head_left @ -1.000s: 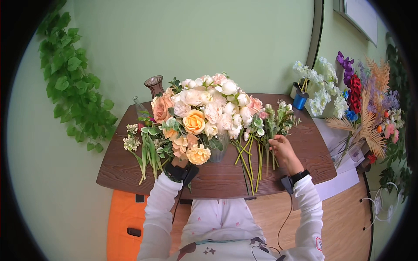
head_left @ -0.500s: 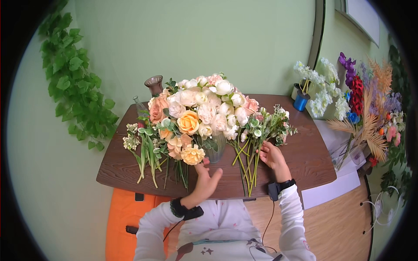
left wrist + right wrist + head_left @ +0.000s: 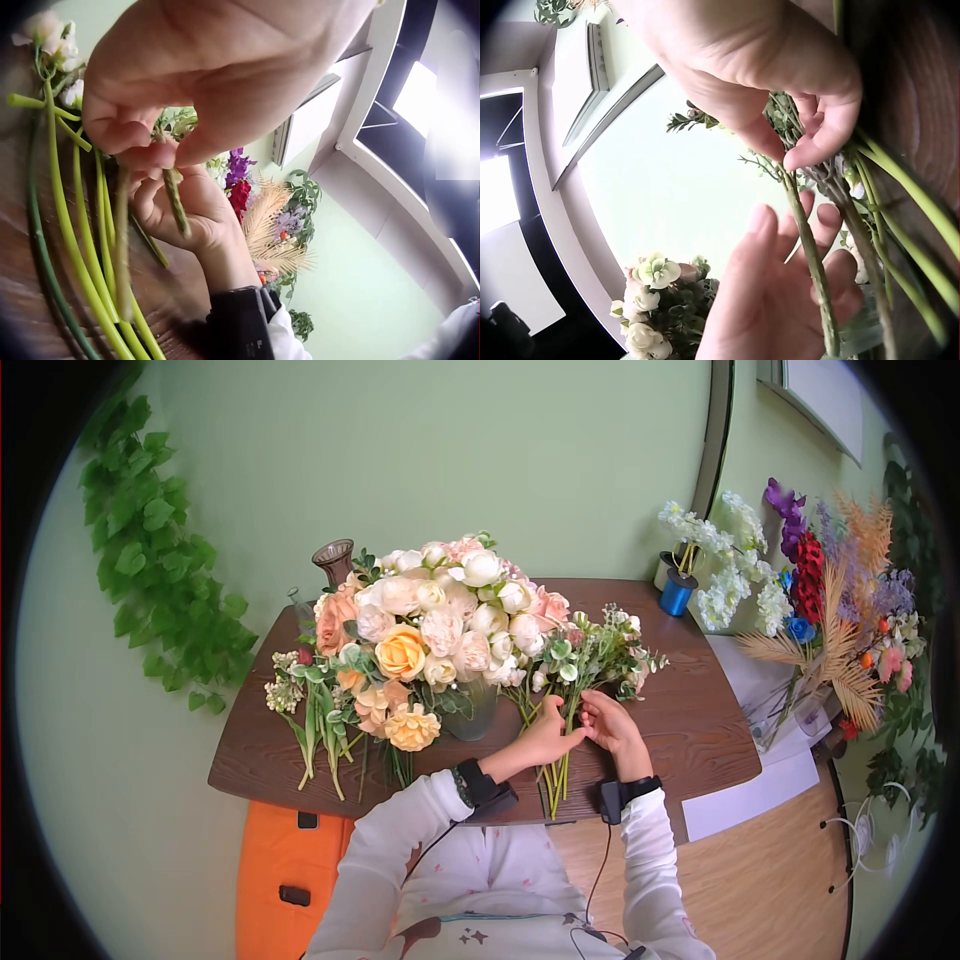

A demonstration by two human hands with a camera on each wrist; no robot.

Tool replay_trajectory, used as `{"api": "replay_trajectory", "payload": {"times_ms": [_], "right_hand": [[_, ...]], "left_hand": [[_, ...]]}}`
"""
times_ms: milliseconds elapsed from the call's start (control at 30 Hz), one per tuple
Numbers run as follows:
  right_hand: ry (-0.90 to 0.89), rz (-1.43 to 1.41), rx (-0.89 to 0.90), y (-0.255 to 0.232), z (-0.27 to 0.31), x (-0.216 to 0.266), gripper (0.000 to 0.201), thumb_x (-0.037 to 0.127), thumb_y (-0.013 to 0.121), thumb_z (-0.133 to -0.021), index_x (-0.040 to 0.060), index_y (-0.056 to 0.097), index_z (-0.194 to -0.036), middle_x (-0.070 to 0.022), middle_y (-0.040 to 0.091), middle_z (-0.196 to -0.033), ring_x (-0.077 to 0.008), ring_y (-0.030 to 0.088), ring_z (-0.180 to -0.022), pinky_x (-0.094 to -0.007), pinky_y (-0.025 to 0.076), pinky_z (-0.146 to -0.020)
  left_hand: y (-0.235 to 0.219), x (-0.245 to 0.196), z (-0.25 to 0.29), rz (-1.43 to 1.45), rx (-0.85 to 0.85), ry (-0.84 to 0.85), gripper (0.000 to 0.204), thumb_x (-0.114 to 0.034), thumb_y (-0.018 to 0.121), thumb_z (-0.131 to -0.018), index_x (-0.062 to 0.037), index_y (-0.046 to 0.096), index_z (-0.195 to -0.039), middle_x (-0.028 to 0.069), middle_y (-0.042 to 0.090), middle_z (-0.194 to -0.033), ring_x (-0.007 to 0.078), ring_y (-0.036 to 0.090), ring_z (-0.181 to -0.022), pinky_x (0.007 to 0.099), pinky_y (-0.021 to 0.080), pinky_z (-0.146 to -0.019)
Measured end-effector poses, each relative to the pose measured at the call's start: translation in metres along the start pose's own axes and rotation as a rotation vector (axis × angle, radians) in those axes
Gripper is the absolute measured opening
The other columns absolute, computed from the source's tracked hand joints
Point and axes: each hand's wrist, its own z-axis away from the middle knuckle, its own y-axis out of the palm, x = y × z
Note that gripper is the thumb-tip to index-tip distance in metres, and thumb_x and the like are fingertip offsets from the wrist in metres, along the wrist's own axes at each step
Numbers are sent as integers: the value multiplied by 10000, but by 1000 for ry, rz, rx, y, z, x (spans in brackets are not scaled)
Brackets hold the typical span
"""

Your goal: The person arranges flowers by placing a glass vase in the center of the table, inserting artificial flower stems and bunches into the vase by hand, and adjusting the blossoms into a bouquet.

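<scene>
Between finger and thumb, my right hand [image 3: 612,726] [image 3: 765,56] pinches a thin green stem [image 3: 810,262] with small leafy sprigs. Beside that stem is my left hand [image 3: 543,740] [image 3: 761,311], its thumb apart from its bent fingers; a browner stem [image 3: 870,262] passes in front of those fingers in the right wrist view. Leafy sprays with small pale blooms [image 3: 615,650] lie above both hands. Thicker bright-green stems [image 3: 67,210] rest on the table alongside. Left of the hands stands a glass vase [image 3: 470,718] filled with cream, peach and yellow flowers [image 3: 440,630].
Flowers with long green stems [image 3: 325,730] lie on the wooden table [image 3: 690,730] at left. Behind the bouquet stands a brownish glass vase [image 3: 334,560]. A blue pot [image 3: 677,592] of white blossoms and mixed colourful flowers [image 3: 810,575] are at right.
My left hand has come out from under the bouquet's left side and moved right, beside my right hand. My right hand has shifted left, and the leafy stems have moved left with it.
</scene>
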Motion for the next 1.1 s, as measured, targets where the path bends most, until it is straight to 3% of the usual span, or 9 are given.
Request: {"api": "replay_trajectory", "payload": {"times_ms": [133, 167, 333, 400, 500, 600, 967, 1033, 1100], "right_hand": [[-20, 40, 9, 4, 7, 1, 88, 160, 597, -848, 135, 515, -870, 36, 544, -776, -69, 527, -602, -221, 474, -542], [-23, 49, -30, 6, 9, 2, 89, 158, 595, -848, 145, 509, -865, 30, 549, -808, -83, 533, -622, -237, 478, -573], [-55, 21, 25, 11, 10, -1, 133, 127, 591, -846, 157, 476, -907, -3, 564, -925, -157, 581, -738, -309, 496, -682], [-59, -27, 109, 15, 11, -3, 203, 88, 563, -855, 144, 425, -993, -49, 563, -958, -229, 598, -817, -374, 511, -744], [-55, -49, 120, 16, 12, -2, 397, 35, 598, -818, 151, 328, -1085, -92, 566, -997, -257, 616, -852, -365, 526, -699], [-46, -55, 104, 12, 9, -2, 437, 14, 596, -813, 151, 298, -1101, -101, 562, -975, -234, 623, -781, -348, 535, -644], [-113, -64, -56, 8, 2, -4, 425, 30, 594, -818, 144, 335, -1135, -51, 558, -899, -154, 579, -653, -306, 523, -584], [-122, -48, -66, 7, 2, -3, 425, 37, 591, -823, 143, 339, -1148, -46, 559, -897, -150, 577, -652, -301, 522, -582], [-125, -68, -87, 7, 1, -2, 417, 43, 583, -831, 142, 346, -1160, -48, 558, -917, -156, 578, -657, -306, 524, -591]], "left_hand": [[-3, 12, -15, 124, 178, -59, 351, -189, 543, -869, 11, 371, -1101, 61, 535, -763, 105, 506, -673, 255, 412, -565], [3, 20, -17, 194, 118, 57, 222, -135, 458, -904, -7, 393, -1073, 32, 523, -735, 92, 471, -608, 253, 392, -535], [-11, 4, -21, 378, 50, 64, 221, -145, 327, -943, 4, 383, -1097, 17, 496, -718, 72, 404, -532, 218, 360, -497], [-14, -2, -22, 541, 53, -57, 226, -136, 310, -944, 11, 378, -1100, 10, 479, -705, 61, 381, -516, 198, 329, -466], [-15, -12, -21, 604, 53, -57, 222, -142, 292, -954, 7, 384, -1091, -4, 437, -666, 53, 359, -497, 193, 297, -435], [-14, -16, -23, 651, 34, -29, 216, -158, 286, -963, -8, 393, -1074, -15, 409, -641, 50, 342, -484, 197, 283, -424], [-8, -40, -7, 650, -74, 187, 168, -136, 300, -967, -35, 392, -1065, -34, 350, -642, 41, 316, -516, 197, 283, -450], [-6, -40, -7, 466, -167, 322, 176, -132, 305, -967, -24, 380, -1085, -23, 361, -667, 46, 331, -555, 196, 307, -495], [-6, -41, -6, 470, -163, 330, 180, -129, 310, -965, -20, 369, -1096, -18, 369, -680, 49, 340, -570, 195, 314, -511]]}}
